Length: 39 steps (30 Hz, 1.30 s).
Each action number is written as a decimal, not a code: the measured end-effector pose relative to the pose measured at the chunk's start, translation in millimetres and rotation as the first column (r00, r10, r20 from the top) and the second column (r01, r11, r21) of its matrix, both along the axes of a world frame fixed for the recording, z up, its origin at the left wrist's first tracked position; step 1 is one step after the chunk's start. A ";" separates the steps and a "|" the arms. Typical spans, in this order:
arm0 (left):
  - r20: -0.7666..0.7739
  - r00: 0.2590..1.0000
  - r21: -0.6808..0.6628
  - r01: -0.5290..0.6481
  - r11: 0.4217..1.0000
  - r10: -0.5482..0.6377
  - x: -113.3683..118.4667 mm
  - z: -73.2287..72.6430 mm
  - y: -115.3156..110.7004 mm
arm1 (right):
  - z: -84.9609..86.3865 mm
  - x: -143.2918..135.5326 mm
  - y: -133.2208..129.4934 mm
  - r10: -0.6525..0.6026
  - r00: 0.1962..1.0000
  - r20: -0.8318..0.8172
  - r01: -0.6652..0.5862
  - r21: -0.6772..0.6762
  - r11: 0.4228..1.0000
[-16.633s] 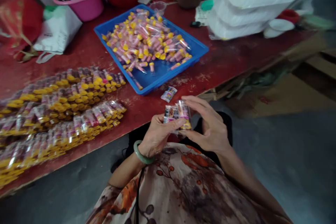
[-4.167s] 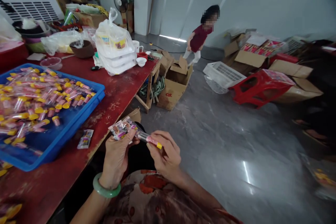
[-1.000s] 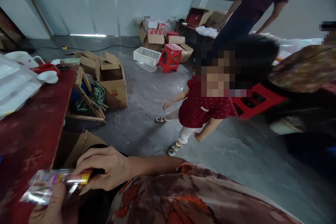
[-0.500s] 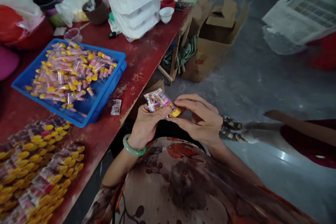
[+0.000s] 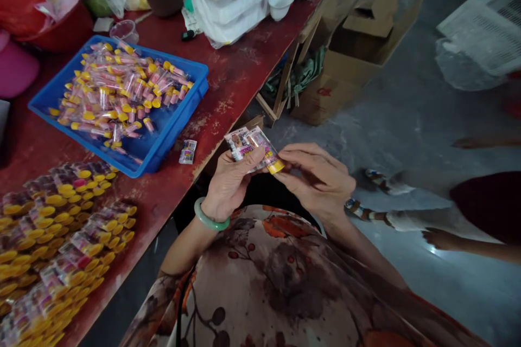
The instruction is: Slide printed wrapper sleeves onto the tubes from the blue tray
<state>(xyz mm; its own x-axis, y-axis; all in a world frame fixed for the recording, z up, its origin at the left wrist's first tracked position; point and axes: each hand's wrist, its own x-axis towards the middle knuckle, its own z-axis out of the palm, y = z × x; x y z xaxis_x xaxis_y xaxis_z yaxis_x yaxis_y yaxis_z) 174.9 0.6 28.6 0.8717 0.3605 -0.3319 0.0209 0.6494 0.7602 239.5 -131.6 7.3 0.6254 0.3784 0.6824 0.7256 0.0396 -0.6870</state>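
Observation:
Just above my lap, my left hand (image 5: 230, 181), with a pale green bangle on its wrist, is closed on small printed labels (image 5: 236, 140) and a small clear tube (image 5: 264, 145) with a yellow cap (image 5: 277, 166). Its thumb presses across the top of them. A printed label shows on or within the tube; which of the two I cannot tell. From the other side, my right hand (image 5: 321, 179) closes its fingertips on the tube's capped end. Part of its thumb and lower fingers is hidden. One more printed packet (image 5: 188, 152) lies on the red table (image 5: 228, 84).
On the table stands a blue tray (image 5: 157, 154) with many yellow-capped pink tubes. Rows of labelled tubes (image 5: 61, 227) lie at the near left. White containers (image 5: 232, 11) stand farther back. Cardboard boxes (image 5: 345, 70) are on the floor, and another person's legs (image 5: 407, 200) show at right.
The view has shifted, so the table sits farther right and higher. In my hands the tube has turned slightly and its printed label shows more. The person at right has moved.

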 end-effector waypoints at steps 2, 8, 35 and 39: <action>0.008 1.000 0.002 0.013 1.000 -0.013 -0.8 -1.0 -0.1 | 0.1 1.8 -1.2 -0.001 1.000 0.029 0.001 0.017 1.000; 0.053 0.998 0.001 -0.018 1.000 0.018 -2.2 -2.1 -4.8 | 2.7 -4.6 3.0 -0.092 0.988 0.125 0.084 0.065 0.994; 0.082 0.997 0.023 0.005 1.000 -0.007 -3.4 -0.6 -7.6 | 2.0 -2.2 6.8 -0.148 0.980 0.134 0.158 -0.069 0.985; 0.053 0.998 0.056 0.039 0.998 -0.042 -5.6 3.2 -5.3 | 12.7 12.4 3.3 0.041 0.978 0.207 0.010 -0.241 0.971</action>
